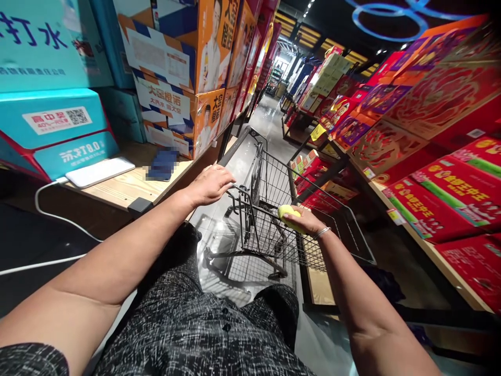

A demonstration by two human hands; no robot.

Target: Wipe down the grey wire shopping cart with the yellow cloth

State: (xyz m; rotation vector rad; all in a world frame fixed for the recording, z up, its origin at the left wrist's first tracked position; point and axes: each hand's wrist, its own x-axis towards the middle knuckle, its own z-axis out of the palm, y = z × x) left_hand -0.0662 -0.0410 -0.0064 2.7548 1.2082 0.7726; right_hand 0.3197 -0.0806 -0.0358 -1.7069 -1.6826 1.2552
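Note:
A dark wire shopping cart (270,209) stands in front of me in the aisle. My left hand (212,184) rests over the left end of its handle, with the fingers curled down; whether they wrap round the bar is hard to see. In my right hand (303,220) is a yellow cloth (288,214), bunched under the thumb at the cart's near top edge. A bracelet circles the right wrist. Through the wires of the basket the floor shows.
On the left, a wooden shelf (113,189) bears a white power bank (100,172) with a cable, a dark blue item (162,164) and stacked cartons (166,99). Red gift boxes (438,203) line the right shelves. The aisle floor (267,112) runs ahead between them.

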